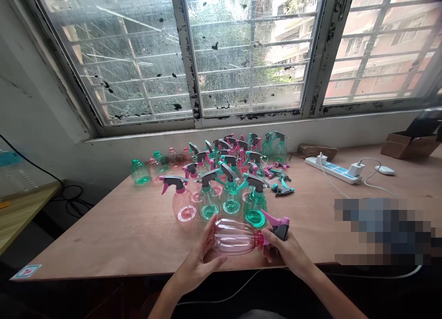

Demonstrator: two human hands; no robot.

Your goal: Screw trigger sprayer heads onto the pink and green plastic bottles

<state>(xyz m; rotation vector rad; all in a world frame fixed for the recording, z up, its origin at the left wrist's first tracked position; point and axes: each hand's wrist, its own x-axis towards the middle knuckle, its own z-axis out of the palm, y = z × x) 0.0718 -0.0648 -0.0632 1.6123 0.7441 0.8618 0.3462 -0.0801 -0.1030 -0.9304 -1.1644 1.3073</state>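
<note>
**Pink bottle [235, 241] held sideways between two hands, low in the frame**

Just below the centre of the frame, the pink bottle lies on its side over the front edge of the desk [113, 245], its base to the left and its neck to the right. The left hand [200, 260] cups the base, fingers curled round the end and thumb along the lower side. The right hand [288, 250] pinches the pink-and-black spray head [280, 228] at the neck, the thumb on top and other fingers partly hidden beneath.

Behind them, mid-frame, stands a crowd of upright spray bottles in pink and green; its front row has a pink bottle at the left [184, 204] and three green bottles [230, 199] beside it. Left of the crowd are bare-necked bottles [140, 174] in both colours. Just right of it lie loose spray heads [283, 188].

Further right sit a power strip [333, 171] with two white plugs and, at the upper right, an open cardboard box [410, 145]. A blurred patch covers part of the right side. Windows [252, 56] fill the top.
</note>
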